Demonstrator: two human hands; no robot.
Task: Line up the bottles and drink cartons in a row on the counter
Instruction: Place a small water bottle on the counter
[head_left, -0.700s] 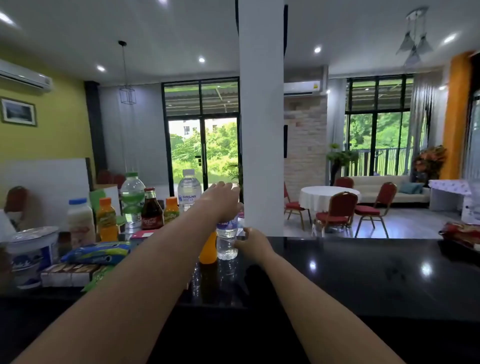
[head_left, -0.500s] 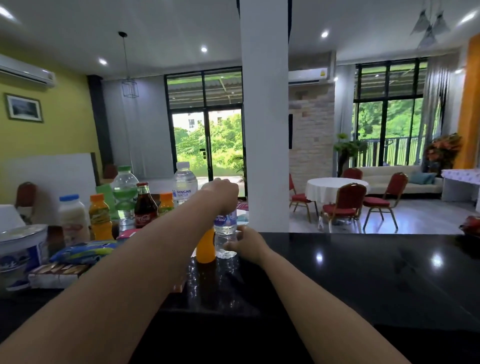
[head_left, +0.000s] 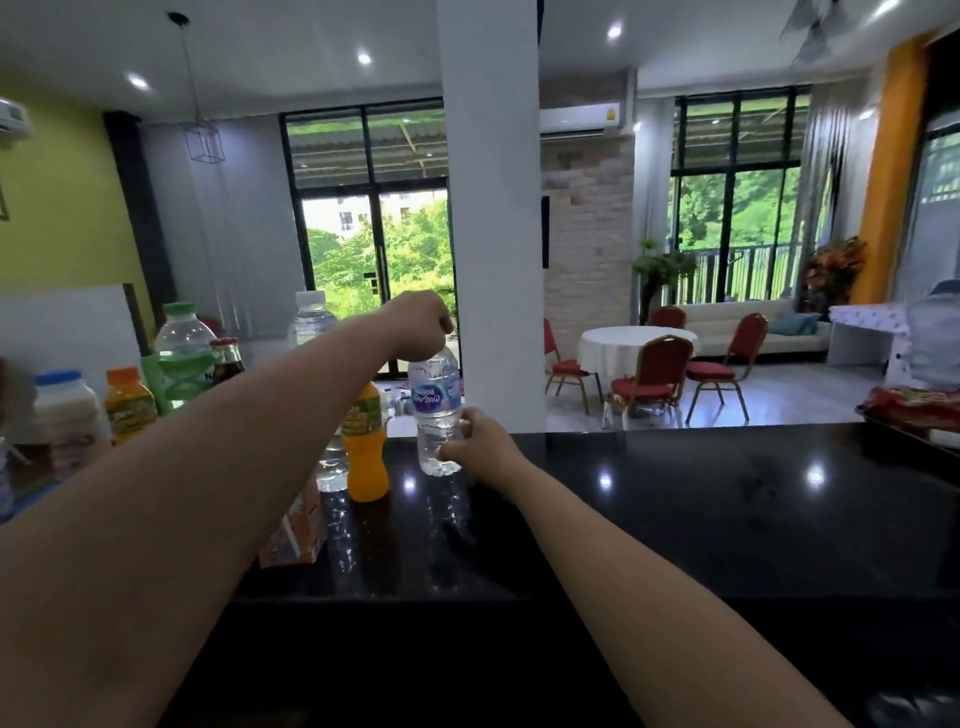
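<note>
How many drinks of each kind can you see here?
Clear water bottles: 3 (one mostly hidden)
Green-labelled bottle: 1
Orange drink bottles: 2
Cola bottle: 1
White milky bottle: 1
Orange carton: 1
Total: 9

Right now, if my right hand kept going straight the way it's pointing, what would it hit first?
The right hand already touches the clear water bottle; pushed on leftward, it would probably press that bottle toward the orange juice bottle, though depth is unclear.
</note>
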